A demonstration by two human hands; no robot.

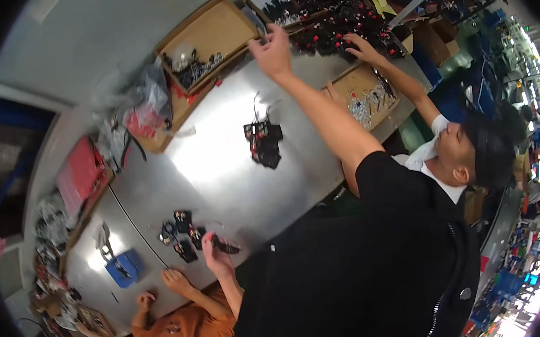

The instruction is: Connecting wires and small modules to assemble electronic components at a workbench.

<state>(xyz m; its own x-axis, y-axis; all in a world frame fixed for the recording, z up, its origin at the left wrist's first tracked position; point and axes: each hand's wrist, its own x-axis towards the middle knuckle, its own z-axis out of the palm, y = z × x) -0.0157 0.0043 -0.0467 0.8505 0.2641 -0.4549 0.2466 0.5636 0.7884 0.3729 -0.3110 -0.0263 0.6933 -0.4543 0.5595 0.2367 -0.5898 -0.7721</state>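
Note:
My left hand [215, 257], close to my body at the table's near edge, grips a small black part [226, 243]. Beyond it lies a loose group of black assemblies [184, 230] with thin wires. My right arm stretches far across the table. At its end my right hand [272, 51] hovers by the edge between two cardboard trays, fingers apart, and I see nothing held in it. Left of that hand, a shallow tray [222, 28] has dark and silvery small parts along its lower side. A cluster of black assemblies [264, 143] with wires sits mid-table.
On the right, a co-worker [404, 86] reaches toward a heap of black and red parts [348, 30], beside a tray of small metal pieces [363, 96]. Another person in orange [182, 333] sits left, near a blue block [124, 268]. Plastic bags [148, 102] line the far edge.

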